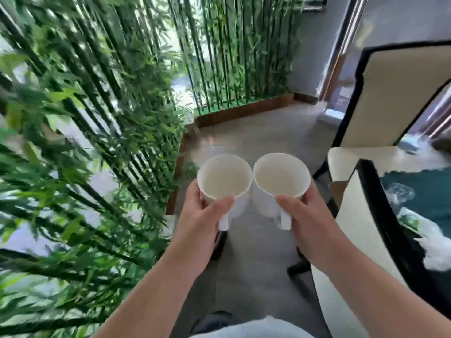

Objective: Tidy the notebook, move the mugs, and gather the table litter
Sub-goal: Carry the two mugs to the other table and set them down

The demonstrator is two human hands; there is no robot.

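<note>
1. The left hand (198, 217) is wrapped around a white mug (224, 184), thumb pressed on the near rim, handle pointing back toward the person
2. The right hand (308, 215) grips a second white mug (280, 182) the same way, thumb on its rim, handle toward the wrist
3. Both mugs are upright, look empty, and their rims touch side by side, held in the air above the grey floor (256, 132)
4. Bamboo plants (92, 123) stand to the left; cream chairs (395, 98) with black frames stand on the right
</note>
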